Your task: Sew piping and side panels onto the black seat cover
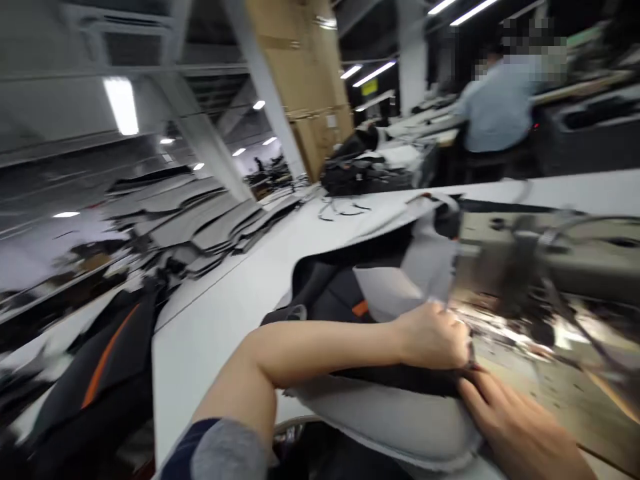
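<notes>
A black and grey padded fabric piece (390, 413), with a small orange patch and pale grey flaps, lies bunched on the white table beside a sewing machine (590, 260). My left hand (435, 337) is closed in a fist on its black edge, the arm reaching across the fabric. Just below, my right hand (520, 417) rests with fingers stretched out at the fabric's right edge, over the machine bed (565, 387). Its fingertips nearly meet the left fist. Motion blur smears the needle area.
Stacked grey fabric panels (200, 213) lie at the left on the white table (200, 360). A black piece with an orange stripe (100, 367) hangs over the near left side. Farther back sit a dark fabric heap (365, 167) and a person in light blue (500, 107).
</notes>
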Tool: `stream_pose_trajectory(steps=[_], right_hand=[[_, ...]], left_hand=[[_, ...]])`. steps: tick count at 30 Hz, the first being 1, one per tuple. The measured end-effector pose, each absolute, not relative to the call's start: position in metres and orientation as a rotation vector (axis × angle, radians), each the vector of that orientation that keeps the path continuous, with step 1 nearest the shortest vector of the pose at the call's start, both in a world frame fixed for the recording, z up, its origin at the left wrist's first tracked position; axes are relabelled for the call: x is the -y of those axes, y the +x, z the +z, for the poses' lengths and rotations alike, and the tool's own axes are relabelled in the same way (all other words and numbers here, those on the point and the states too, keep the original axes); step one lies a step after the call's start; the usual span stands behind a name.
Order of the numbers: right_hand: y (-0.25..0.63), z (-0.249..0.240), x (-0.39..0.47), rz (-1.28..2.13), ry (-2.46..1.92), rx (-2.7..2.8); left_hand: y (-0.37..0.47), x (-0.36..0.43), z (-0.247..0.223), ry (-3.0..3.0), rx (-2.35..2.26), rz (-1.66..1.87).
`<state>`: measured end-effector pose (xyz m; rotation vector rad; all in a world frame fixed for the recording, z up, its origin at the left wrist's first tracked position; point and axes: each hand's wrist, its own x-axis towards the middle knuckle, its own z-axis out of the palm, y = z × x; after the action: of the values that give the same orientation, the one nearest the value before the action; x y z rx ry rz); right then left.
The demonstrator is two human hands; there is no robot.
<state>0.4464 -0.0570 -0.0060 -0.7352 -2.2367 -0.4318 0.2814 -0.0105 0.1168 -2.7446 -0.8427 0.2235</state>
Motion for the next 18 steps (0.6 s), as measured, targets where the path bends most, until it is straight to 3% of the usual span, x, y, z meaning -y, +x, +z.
stream_pose_trajectory(steps=[6,14,18], right_hand=[[0.443,0.021,0.077,-0.458,-1.128,2.367],[0.436,0.011,0.071,-0.319,-1.145,2.501],[0.436,0.017,0.069,-0.221,-1.169,2.593]], left_hand=[[0.273,0.021,0.104,-2.781,1.215,0.532],[0.274,0.004,0.114,-2.959,1.433,0.474],[0.291,0.004,0.125,-2.965,1.441,0.640]])
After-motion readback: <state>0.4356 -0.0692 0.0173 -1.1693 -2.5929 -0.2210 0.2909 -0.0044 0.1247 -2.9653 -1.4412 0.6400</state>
